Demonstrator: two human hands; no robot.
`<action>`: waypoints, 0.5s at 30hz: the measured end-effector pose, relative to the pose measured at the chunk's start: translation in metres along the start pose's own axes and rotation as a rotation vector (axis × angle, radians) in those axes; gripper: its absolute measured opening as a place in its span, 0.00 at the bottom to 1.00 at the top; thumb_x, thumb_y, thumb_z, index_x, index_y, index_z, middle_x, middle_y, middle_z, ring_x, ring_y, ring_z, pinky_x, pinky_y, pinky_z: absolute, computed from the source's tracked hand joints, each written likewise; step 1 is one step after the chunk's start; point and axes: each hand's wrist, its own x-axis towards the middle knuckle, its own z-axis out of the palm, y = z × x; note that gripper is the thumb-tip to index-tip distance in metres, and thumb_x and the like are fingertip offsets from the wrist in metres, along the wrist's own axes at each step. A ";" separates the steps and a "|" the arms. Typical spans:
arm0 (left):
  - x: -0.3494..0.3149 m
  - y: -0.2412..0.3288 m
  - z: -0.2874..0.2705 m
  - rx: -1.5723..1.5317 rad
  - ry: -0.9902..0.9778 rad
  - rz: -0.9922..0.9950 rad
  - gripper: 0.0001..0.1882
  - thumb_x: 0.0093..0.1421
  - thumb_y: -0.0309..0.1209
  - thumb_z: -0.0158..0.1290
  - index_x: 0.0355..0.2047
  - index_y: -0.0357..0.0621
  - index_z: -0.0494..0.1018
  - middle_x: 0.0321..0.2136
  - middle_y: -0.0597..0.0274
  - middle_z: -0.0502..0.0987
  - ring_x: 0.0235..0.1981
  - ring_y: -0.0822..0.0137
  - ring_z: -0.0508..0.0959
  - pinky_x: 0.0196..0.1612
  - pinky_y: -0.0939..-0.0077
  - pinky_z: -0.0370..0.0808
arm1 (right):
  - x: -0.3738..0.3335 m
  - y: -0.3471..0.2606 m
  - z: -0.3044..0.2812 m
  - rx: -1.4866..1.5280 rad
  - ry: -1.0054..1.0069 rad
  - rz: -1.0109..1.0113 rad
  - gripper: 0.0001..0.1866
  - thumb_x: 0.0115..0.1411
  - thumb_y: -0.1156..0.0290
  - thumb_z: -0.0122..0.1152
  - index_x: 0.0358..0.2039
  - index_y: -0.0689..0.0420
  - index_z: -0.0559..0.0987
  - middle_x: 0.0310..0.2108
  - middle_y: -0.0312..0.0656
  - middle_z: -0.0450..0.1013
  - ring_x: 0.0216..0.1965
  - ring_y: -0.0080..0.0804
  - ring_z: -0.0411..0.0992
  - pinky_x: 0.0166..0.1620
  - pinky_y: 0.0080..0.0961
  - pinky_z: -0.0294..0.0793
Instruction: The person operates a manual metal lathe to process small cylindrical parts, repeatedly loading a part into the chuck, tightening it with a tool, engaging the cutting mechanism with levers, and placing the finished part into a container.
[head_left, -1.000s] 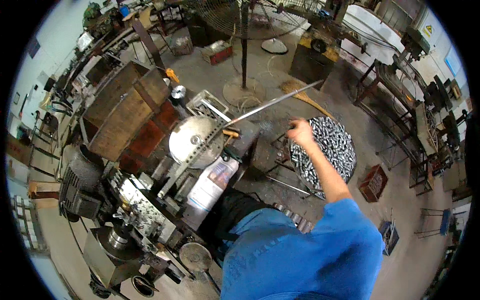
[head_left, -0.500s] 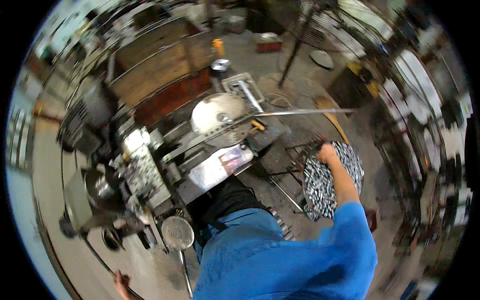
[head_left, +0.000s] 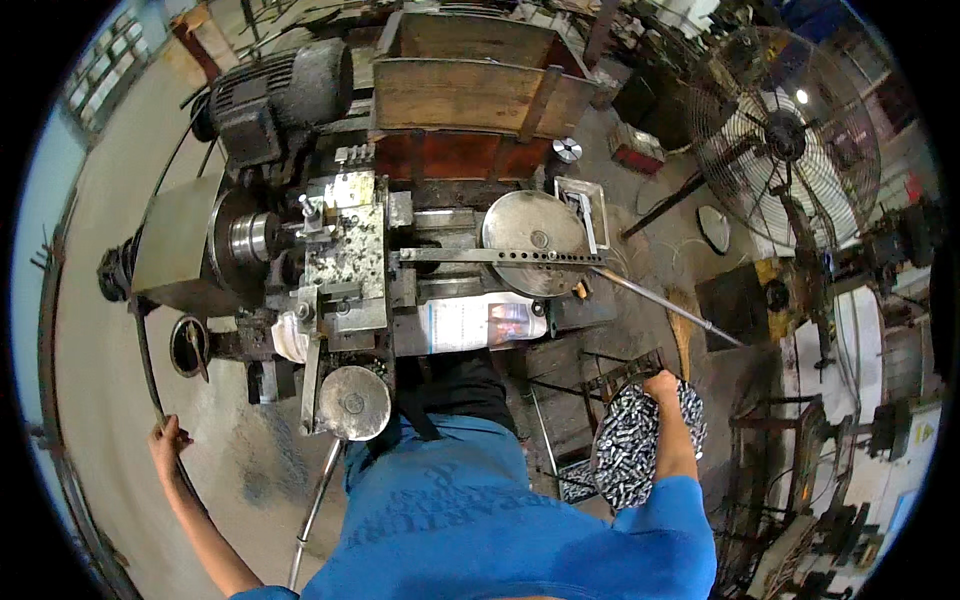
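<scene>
At the lower left, my left hand (head_left: 170,446) has its fingers curled around a long black rod (head_left: 149,372) that runs down from the lathe (head_left: 180,240). My right hand (head_left: 660,385) is closed at the far edge of a round container heaped with small shiny metal pieces (head_left: 628,450); what its fingers hold, if anything, is hidden. In front of me the lathe carries a silvery round chuck (head_left: 254,238) and a tool slide (head_left: 345,245) strewn with metal chips. A perforated flat bar (head_left: 470,256) reaches right from the slide across a large round metal plate (head_left: 535,228).
A smaller round disc (head_left: 353,403) on a lever stands close to my body. Behind the lathe are a motor (head_left: 270,100) and a wooden box (head_left: 470,95). A large caged fan (head_left: 785,135) stands at the far right, and a metal rod (head_left: 665,305) juts out rightward.
The view has turned, so the lathe now sits level before me. My left hand has come forward along the black rod. My right hand remains at the metal pieces.
</scene>
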 end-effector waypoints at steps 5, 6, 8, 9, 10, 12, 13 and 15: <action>0.002 -0.006 0.003 0.216 0.088 0.064 0.18 0.53 0.38 0.56 0.33 0.34 0.69 0.15 0.62 0.69 0.16 0.71 0.72 0.20 0.77 0.72 | 0.007 0.003 0.015 -0.165 0.003 0.007 0.20 0.43 0.60 0.55 0.33 0.62 0.79 0.40 0.53 0.73 0.48 0.43 0.69 0.54 0.30 0.63; 0.000 -0.016 -0.006 0.284 0.135 0.082 0.18 0.53 0.38 0.56 0.34 0.34 0.69 0.14 0.62 0.69 0.15 0.71 0.72 0.20 0.76 0.72 | 0.004 -0.007 0.008 -0.115 0.069 -0.009 0.20 0.42 0.61 0.56 0.32 0.62 0.79 0.37 0.53 0.74 0.43 0.44 0.72 0.48 0.29 0.67; -0.045 0.031 0.029 0.959 0.333 0.250 0.21 0.49 0.33 0.57 0.41 0.33 0.68 0.22 0.52 0.74 0.24 0.66 0.76 0.27 0.71 0.72 | -0.012 -0.003 0.002 0.131 0.183 -0.011 0.18 0.39 0.64 0.58 0.28 0.63 0.79 0.30 0.52 0.75 0.33 0.45 0.74 0.37 0.29 0.72; -0.060 0.038 0.034 1.267 0.381 0.428 0.23 0.49 0.31 0.57 0.44 0.33 0.68 0.25 0.49 0.75 0.28 0.65 0.77 0.31 0.71 0.72 | -0.017 -0.002 -0.003 0.321 0.233 -0.023 0.15 0.38 0.66 0.58 0.25 0.64 0.79 0.26 0.52 0.75 0.27 0.45 0.74 0.31 0.30 0.72; -0.081 0.070 0.047 1.267 0.269 0.442 0.23 0.49 0.30 0.57 0.44 0.33 0.68 0.29 0.47 0.75 0.32 0.64 0.77 0.33 0.71 0.72 | -0.023 0.000 -0.015 0.274 0.200 -0.269 0.13 0.37 0.70 0.56 0.23 0.65 0.78 0.20 0.50 0.74 0.20 0.39 0.72 0.29 0.30 0.70; -0.119 0.133 0.074 0.888 0.030 0.433 0.21 0.50 0.30 0.56 0.43 0.32 0.69 0.31 0.48 0.76 0.34 0.65 0.77 0.35 0.73 0.72 | -0.085 -0.069 -0.067 0.779 0.230 -0.501 0.14 0.42 0.75 0.52 0.30 0.66 0.79 0.21 0.43 0.74 0.28 0.28 0.72 0.35 0.21 0.70; -0.126 0.156 0.091 0.516 -0.094 0.427 0.19 0.51 0.30 0.55 0.42 0.31 0.70 0.30 0.50 0.77 0.33 0.66 0.77 0.35 0.74 0.72 | -0.114 -0.103 -0.087 0.930 0.059 -0.558 0.19 0.42 0.77 0.52 0.38 0.66 0.78 0.31 0.42 0.75 0.36 0.30 0.73 0.41 0.21 0.69; -0.131 0.182 0.132 0.018 -0.460 0.436 0.16 0.55 0.30 0.52 0.40 0.30 0.71 0.27 0.56 0.78 0.29 0.70 0.77 0.34 0.76 0.73 | -0.169 -0.170 -0.118 1.223 -0.213 -0.872 0.24 0.37 0.78 0.52 0.40 0.65 0.77 0.46 0.48 0.70 0.47 0.34 0.69 0.51 0.24 0.64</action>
